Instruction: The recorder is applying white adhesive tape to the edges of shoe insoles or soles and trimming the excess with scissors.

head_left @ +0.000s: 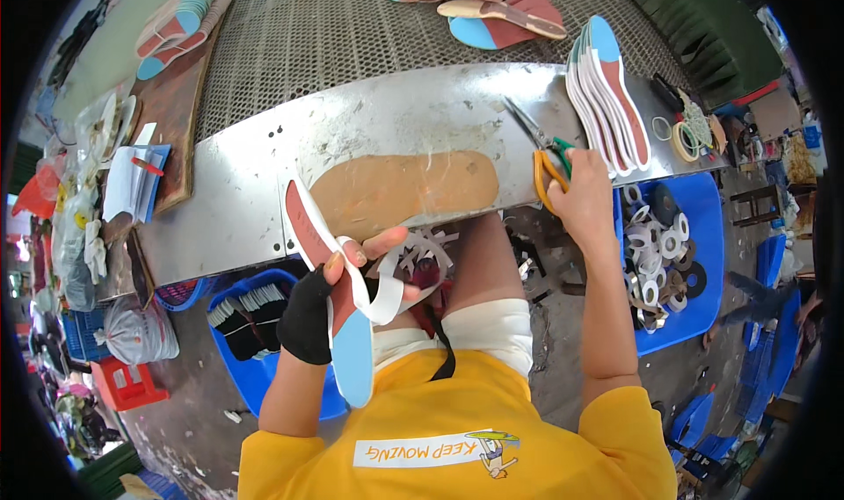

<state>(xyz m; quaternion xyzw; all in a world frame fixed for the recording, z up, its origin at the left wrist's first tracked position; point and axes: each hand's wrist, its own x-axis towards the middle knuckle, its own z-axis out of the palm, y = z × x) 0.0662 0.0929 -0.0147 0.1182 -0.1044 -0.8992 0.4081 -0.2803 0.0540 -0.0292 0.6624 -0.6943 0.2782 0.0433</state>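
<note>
My left hand point(308, 320), in a black fingerless glove, holds an insole point(353, 359) upright over my lap. The insole is dark red with a light blue heel and a white edge. A white strip point(387, 300) curls off its side, looping past my fingers. At the right of the metal tabletop, my right hand point(587, 199) is closed on scissors point(527, 124) with orange and green handles. Their blades point away to the left, just above or on the table. A brown insole-shaped sheet point(404, 188) lies flat between my hands.
A stack of insoles point(607, 96) stands right of the scissors, near tape rolls point(682, 141). More insoles lie on the mesh belt point(352, 25) beyond. Below the table are a blue bin of rolls point(677, 320), a blue basket point(236, 364) and a red stool point(127, 384).
</note>
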